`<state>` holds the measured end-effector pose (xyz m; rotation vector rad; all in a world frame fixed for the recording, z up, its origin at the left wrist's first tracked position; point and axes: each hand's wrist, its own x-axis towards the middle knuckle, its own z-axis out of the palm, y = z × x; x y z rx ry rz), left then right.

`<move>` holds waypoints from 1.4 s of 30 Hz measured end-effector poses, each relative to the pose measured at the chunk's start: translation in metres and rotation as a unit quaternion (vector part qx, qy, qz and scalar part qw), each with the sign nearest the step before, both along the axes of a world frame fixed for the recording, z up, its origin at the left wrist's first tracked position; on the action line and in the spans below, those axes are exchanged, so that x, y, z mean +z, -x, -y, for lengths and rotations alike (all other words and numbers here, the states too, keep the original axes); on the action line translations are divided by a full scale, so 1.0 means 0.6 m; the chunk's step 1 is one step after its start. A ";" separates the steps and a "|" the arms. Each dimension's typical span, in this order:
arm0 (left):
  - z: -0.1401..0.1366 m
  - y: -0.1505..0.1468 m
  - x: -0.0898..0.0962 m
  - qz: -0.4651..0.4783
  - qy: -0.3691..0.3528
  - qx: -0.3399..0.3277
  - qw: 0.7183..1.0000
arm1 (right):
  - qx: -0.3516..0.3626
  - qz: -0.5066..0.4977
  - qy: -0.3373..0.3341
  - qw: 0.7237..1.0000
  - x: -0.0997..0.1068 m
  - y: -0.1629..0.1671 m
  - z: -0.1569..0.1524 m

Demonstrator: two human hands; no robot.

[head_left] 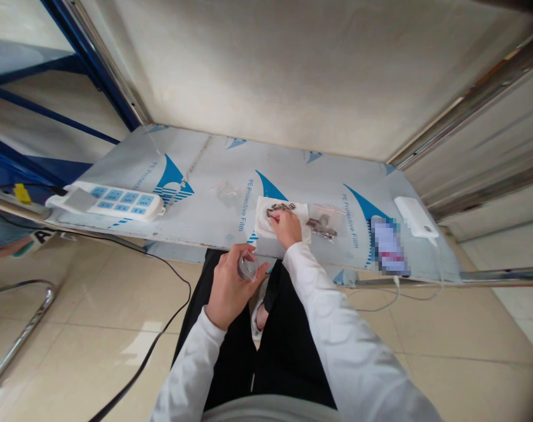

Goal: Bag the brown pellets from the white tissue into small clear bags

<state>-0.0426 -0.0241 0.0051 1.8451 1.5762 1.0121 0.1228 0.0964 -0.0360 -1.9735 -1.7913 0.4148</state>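
Hands point(229, 287) — at clear cup point(248, 267), dark pieces point(285, 206)

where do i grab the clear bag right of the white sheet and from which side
Pinch the clear bag by its far end, probably coming from above and the right. It lies on its side with the dark pieces inside bunched toward the near side, so the far end looks thinner and easier to pinch. The white sheet and right hand crowd its left.

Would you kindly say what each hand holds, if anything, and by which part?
The left hand holds a clear cup by its sides. The right hand is at the brown pieces; whether it grips one cannot be told.
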 end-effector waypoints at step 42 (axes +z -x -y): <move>-0.026 0.011 0.002 0.017 -0.001 0.017 1.000 | 0.090 -0.141 -0.111 0.980 0.117 0.019 0.068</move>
